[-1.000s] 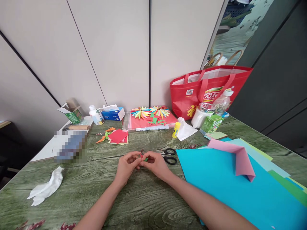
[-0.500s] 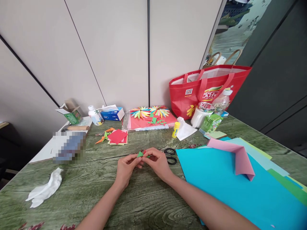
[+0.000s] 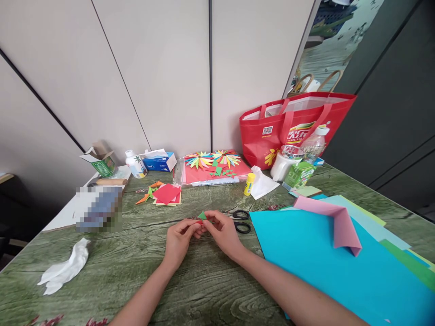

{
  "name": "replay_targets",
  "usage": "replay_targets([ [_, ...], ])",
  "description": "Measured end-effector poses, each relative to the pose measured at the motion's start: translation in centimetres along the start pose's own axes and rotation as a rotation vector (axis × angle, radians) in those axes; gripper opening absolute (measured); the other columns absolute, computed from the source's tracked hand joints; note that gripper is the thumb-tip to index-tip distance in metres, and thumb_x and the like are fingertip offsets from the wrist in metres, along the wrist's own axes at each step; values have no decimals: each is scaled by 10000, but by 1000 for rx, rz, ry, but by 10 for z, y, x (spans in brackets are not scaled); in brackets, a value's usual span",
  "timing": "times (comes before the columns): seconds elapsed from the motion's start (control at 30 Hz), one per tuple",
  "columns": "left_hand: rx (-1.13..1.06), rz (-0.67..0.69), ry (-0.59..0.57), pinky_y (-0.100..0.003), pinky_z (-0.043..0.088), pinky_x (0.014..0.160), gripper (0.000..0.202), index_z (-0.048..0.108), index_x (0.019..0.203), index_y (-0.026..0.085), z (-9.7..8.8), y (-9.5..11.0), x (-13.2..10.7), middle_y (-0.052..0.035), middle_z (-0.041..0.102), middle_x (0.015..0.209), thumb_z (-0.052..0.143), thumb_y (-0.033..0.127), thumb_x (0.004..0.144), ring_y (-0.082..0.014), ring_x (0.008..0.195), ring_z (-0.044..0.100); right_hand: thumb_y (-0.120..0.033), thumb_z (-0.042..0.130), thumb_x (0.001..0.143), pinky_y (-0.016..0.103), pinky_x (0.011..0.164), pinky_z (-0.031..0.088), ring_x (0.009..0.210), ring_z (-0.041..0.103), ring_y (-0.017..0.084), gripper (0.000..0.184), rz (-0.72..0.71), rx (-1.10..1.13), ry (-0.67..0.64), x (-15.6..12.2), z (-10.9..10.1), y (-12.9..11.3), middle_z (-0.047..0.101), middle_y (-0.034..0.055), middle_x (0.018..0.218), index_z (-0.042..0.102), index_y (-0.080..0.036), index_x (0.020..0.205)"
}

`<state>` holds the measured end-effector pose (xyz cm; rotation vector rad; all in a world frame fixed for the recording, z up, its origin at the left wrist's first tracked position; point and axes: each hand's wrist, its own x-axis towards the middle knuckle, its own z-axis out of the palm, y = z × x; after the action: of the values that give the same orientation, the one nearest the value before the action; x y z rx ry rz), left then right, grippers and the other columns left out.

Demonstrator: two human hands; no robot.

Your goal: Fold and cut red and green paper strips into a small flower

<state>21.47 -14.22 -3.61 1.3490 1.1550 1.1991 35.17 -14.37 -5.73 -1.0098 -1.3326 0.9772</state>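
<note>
Between my fingertips is a small folded paper piece (image 3: 202, 216), green at the top with red below. My left hand (image 3: 178, 238) pinches it from the left, and my right hand (image 3: 223, 232) pinches it from the right. Fingers cover most of the piece, so its full shape is hidden. Black-handled scissors (image 3: 242, 227) lie just right of my right hand, their blades partly behind it. Beyond my hands sits a stack of square papers (image 3: 167, 194), red on top, beside an orange and green folded paper figure (image 3: 149, 194).
Large blue paper (image 3: 306, 253) with a folded pink sheet (image 3: 343, 222) covers the right side. At the back stand a yellow glue stick (image 3: 249, 184), a tissue box (image 3: 159, 161), a red bag (image 3: 265, 140) and colourful paper pinwheel shapes (image 3: 199, 159). Crumpled tissue (image 3: 64, 268) lies left.
The paper piece has turned in my fingers: its green part now points upward, and red shows lower near the left fingertips. Both hands stay in nearly the same place.
</note>
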Motion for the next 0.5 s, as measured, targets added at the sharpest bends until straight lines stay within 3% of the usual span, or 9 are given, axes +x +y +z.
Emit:
replay_targets([
  [0.17, -19, -21, -14, -251, 487, 502, 164, 691, 668, 145, 0, -1, 0, -22, 654, 583, 650, 304, 667, -136, 488, 566, -328, 577, 744, 290, 608, 524, 597, 588, 140, 161, 77, 149, -16, 0, 1, -5, 599, 10, 729, 553, -187, 816],
  [0.5, -57, -48, -30, -252, 486, 505, 169, 682, 643, 139, 1, 3, -2, -33, 661, 599, 661, 306, 663, -141, 510, 568, -338, 585, 730, 280, 603, 514, 597, 576, 134, 170, 91, 183, -2, 0, 2, -8, 587, 1, 705, 544, -183, 786],
])
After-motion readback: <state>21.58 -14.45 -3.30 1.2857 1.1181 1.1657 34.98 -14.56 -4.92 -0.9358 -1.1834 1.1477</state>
